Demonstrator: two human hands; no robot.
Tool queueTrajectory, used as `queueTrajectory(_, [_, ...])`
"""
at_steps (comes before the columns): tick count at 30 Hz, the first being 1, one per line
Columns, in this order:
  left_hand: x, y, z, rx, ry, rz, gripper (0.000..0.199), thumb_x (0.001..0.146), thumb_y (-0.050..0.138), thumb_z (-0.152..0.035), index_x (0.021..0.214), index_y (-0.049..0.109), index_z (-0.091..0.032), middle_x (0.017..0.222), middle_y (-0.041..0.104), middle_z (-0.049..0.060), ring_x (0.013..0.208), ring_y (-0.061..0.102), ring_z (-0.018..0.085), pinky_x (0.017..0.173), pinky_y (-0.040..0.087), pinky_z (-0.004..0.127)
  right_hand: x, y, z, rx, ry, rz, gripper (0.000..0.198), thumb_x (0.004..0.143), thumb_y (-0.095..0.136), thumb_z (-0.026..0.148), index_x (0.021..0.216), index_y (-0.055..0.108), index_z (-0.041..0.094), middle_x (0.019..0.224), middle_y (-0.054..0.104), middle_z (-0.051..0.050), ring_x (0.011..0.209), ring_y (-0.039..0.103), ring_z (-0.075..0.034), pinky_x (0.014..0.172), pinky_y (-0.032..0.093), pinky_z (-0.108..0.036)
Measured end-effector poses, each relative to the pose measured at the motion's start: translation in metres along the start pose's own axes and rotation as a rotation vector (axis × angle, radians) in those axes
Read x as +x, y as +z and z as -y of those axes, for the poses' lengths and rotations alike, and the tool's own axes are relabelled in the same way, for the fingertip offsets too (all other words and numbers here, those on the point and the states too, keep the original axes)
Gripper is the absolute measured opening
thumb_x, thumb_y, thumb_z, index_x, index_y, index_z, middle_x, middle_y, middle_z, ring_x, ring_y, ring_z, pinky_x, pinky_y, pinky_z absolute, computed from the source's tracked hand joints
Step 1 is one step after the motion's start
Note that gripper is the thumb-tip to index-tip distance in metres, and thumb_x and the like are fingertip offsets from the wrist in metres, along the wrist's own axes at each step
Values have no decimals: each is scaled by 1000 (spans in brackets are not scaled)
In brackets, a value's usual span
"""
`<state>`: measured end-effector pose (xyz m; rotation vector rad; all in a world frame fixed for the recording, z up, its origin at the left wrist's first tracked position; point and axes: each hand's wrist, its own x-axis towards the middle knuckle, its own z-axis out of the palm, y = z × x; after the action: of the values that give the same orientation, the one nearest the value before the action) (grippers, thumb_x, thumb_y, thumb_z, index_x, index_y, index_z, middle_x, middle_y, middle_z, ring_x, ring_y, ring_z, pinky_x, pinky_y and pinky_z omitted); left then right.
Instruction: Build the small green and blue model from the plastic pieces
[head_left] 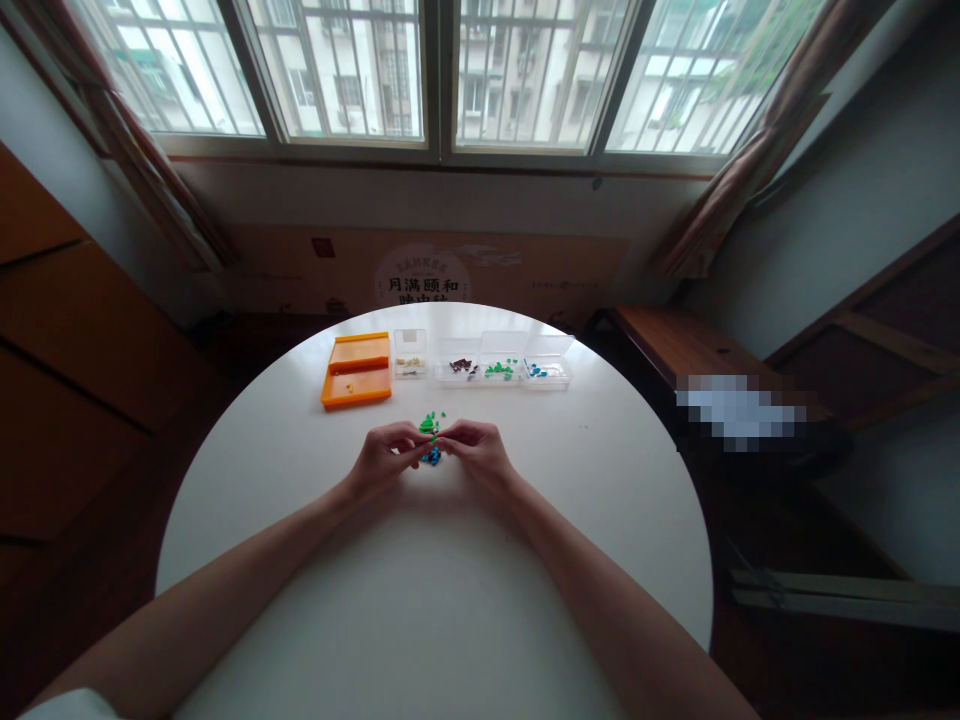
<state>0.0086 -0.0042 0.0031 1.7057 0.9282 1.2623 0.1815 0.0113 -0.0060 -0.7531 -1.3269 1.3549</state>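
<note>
Over the middle of a round white table, my left hand (388, 452) and my right hand (478, 448) meet fingertip to fingertip. Both are closed in a pinch around a small green piece (433, 438); its exact kind is too small to make out. Just beyond the fingers lies a little heap of green pieces (427, 425). On the near side, partly covered by my fingers, is a cluster of blue pieces (432, 458) with some dark ones among them.
An orange two-part tray (358, 395) stands at the back left of the table (435, 610). Beside it are a small clear box (410, 340) of pale bits and clear open-lidded boxes holding brown pieces (460, 367), green pieces (501, 369) and blue pieces (537, 370). A wooden bench (660, 345) is to the right.
</note>
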Motion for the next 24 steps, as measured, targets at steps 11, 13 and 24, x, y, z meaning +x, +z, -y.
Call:
queueTrajectory(11, [1, 0, -3, 60, -19, -7, 18, 73, 68, -25, 85, 70, -12, 73, 63, 5, 49, 58, 8, 42, 47, 17, 0, 1, 6, 26, 24, 30, 20, 59, 76, 28, 72, 71, 14, 63, 68, -3, 56, 60, -13, 55, 47, -24])
queueTrajectory(13, [1, -1, -3, 60, -16, -3, 18, 73, 69, -25, 85, 70, -12, 72, 63, 5, 50, 58, 8, 43, 48, 17, 0, 2, 6, 34, 26, 28, 20, 59, 76, 28, 72, 71, 14, 63, 68, -3, 56, 60, -13, 55, 47, -25])
queueTrajectory(24, [1, -1, 1, 39, -26, 26, 18, 73, 68, -26, 83, 70, -11, 71, 63, 5, 50, 58, 9, 43, 49, 18, 0, 2, 6, 52, 46, 14, 19, 57, 77, 28, 68, 69, 14, 60, 67, -2, 55, 60, -12, 55, 47, -24])
